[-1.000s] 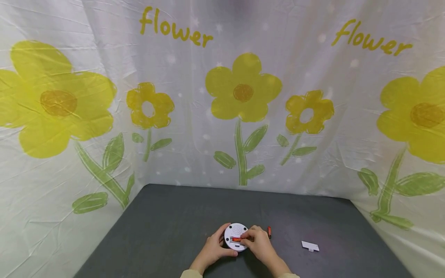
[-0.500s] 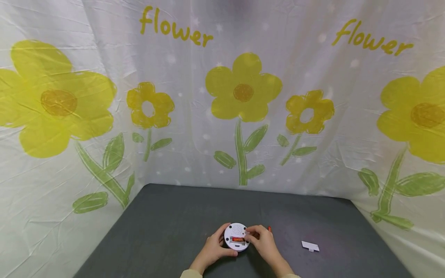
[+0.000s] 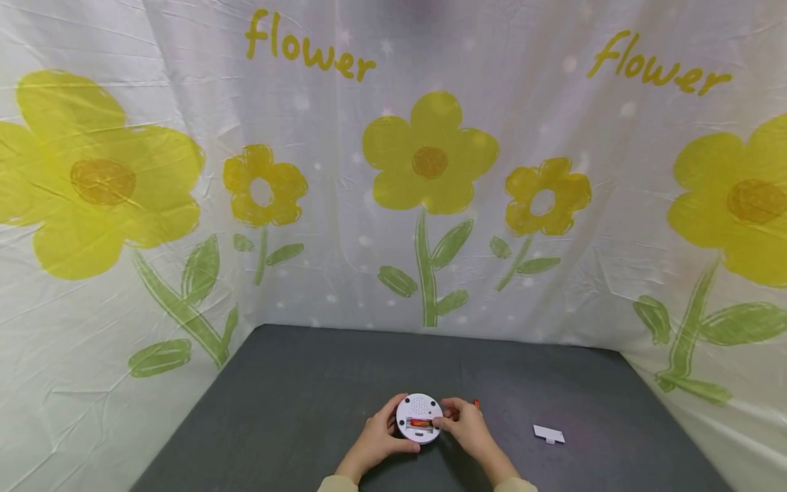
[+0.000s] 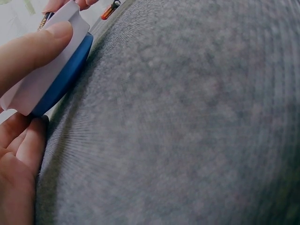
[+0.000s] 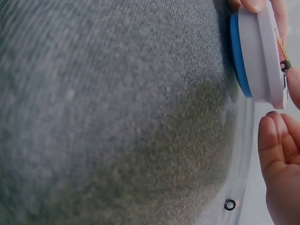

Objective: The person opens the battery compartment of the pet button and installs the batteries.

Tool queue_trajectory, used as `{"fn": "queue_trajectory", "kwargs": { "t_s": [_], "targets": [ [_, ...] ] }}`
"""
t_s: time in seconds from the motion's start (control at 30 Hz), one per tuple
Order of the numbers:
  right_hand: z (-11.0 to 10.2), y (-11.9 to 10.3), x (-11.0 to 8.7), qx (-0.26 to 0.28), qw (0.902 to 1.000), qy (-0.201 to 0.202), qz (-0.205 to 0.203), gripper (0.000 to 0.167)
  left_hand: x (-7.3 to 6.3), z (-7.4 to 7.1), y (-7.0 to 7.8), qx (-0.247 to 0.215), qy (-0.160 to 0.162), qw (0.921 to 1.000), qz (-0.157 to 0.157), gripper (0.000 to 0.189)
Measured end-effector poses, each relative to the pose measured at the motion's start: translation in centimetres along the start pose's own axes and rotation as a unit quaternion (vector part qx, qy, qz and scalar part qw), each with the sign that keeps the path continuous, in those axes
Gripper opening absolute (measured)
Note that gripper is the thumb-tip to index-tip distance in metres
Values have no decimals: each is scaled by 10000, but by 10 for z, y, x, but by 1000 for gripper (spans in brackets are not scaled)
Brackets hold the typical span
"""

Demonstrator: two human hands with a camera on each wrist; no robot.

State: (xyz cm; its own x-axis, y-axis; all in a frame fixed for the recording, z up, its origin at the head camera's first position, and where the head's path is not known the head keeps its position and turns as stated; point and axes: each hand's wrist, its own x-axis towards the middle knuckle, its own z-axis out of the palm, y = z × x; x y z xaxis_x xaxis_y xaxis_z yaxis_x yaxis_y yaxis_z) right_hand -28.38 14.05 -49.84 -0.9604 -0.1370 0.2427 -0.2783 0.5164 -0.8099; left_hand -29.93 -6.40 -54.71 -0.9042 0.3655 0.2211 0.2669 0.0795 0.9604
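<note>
- From my place far away, I see the red battery (image 3: 421, 423) in the compartment (image 3: 415, 430) of the round white device (image 3: 419, 404), on its upward face.
- The long axis of this battery goes left to right across the device; its right end points to my right hand (image 3: 468, 427). I judge that this relation matters most: the pressing must come on that end, downward.
- My right hand is nearer to this end. Its thumb (image 5: 294, 86) is at the battery's end and seems to touch it. The other right fingers are loosely bent, just beside the rim, and I do not see them gripping anything.
- My left hand (image 3: 382, 432) comes from the other side and grips the device, with the thumb on its near edge and the other fingers around the far side and below.
- I cannot tell if the battery sits fully down, because the thumb covers its end.
- The second battery (image 3: 476, 404) lies on the tabletop (image 3: 344, 369), just beyond the right hand, which hides most of it in the head view. The right hand is also nearer to this one.
- The white cover (image 3: 548, 434) rests farther to the right, apart from both hands, its small tab towards me.
</note>
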Motion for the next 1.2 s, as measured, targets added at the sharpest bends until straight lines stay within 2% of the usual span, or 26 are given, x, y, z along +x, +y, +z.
{"fn": "queue_trajectory", "kwargs": {
  "t_s": [0.17,0.4,0.63,0.93,1.03,1.2],
  "targets": [
    [1,1,-1,328,9994,-148,13,33,0,1,-1,-43,15,10000,30,90],
    [2,1,-1,896,9946,-370,359,35,-2,2,-3,-170,93,9998,14,88],
    [3,-2,3,778,9946,-330,596,31,-2,2,-4,-74,152,9998,122,88],
    [4,-9,5,761,9942,-271,712,28,-2,0,-3,26,156,9998,84,87],
    [3,-13,7,834,9927,-241,838,28,-4,0,2,-68,124,9998,111,87],
    [4,-16,7,765,9910,-177,1086,27,-9,0,20,-245,44,9996,129,84]
  ]
}}
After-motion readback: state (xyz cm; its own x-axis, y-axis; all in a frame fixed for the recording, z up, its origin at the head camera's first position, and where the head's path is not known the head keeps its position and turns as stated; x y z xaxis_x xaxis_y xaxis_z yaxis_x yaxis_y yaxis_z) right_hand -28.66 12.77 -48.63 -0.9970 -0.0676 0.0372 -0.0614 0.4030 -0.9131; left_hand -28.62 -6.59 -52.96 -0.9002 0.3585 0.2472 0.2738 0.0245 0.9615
